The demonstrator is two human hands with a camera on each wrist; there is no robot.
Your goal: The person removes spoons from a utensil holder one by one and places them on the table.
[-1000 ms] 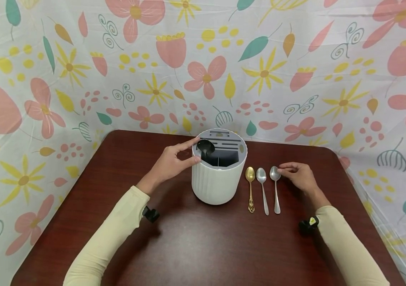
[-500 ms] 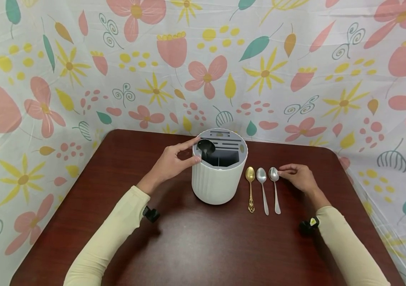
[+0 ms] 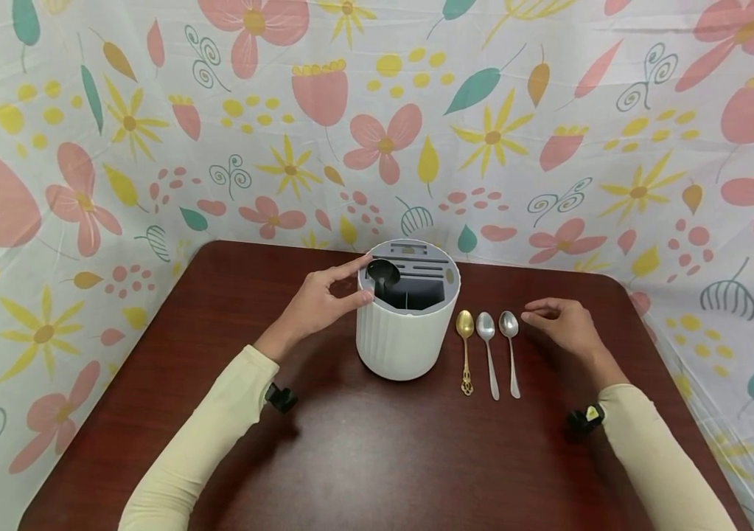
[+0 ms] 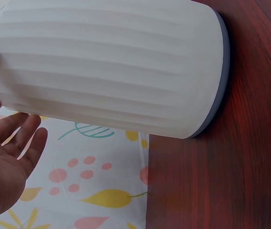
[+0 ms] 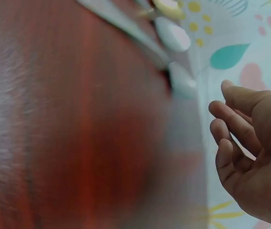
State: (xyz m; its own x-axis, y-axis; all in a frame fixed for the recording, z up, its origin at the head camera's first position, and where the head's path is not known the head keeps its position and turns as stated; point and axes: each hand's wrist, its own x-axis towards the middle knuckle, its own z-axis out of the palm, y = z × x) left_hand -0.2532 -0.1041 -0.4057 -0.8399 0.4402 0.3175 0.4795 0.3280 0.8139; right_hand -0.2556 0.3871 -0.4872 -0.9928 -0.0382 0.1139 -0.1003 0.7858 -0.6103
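A white ribbed utensil holder (image 3: 398, 346) with a grey slotted top stands upright on the table. My left hand (image 3: 313, 306) touches its left side near the rim, index finger and thumb spread apart; the left wrist view shows the other fingers loose beside the wall. A black round-bowled spoon (image 3: 385, 273) stands in a front compartment, its lower handle hidden. Right of the holder lie a gold spoon (image 3: 465, 326), a silver spoon (image 3: 486, 327) and another silver spoon (image 3: 509, 324), side by side, bowls away from me. My right hand (image 3: 569, 324) hovers just right of the last spoon, holding nothing.
The dark red-brown table (image 3: 350, 464) has rounded far corners. Behind it and at both sides hangs a white floral cloth (image 3: 383, 192), close to the table's far edge.
My right hand has let go of the rightmost silver spoon and moved off to the right. That spoon's bowl shifted slightly left. The left hand and holder stay put.
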